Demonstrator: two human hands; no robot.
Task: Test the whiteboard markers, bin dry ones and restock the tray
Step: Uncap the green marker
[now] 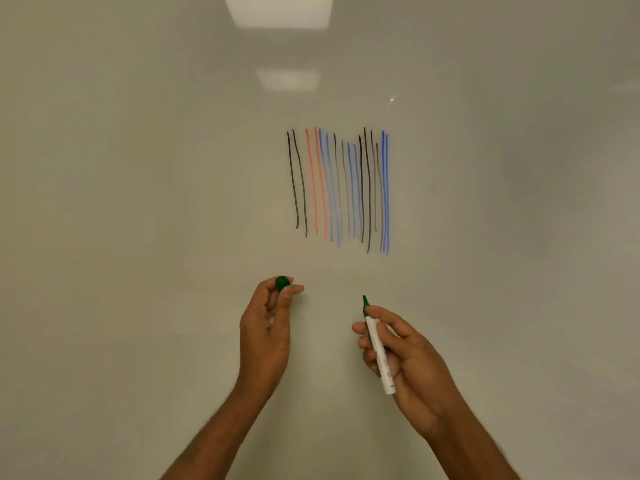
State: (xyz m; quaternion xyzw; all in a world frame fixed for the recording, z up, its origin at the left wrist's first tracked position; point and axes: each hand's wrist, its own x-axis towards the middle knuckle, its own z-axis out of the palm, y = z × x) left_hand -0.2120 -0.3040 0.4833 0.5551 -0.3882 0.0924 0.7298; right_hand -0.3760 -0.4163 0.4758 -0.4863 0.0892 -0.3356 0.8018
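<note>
Green marker, uncapped, gripped in the right hand — its cap pinched by the left hand — below whiteboard strokes

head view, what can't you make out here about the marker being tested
Green cap: mostly hidden by the pinching fingers of the left hand, head view.
Print on the green marker: too small and blurred, partly covered by the right hand.
Whether it writes: no green among the test lines on the whiteboard.
Tray and bin: outside the frame edges.
</note>
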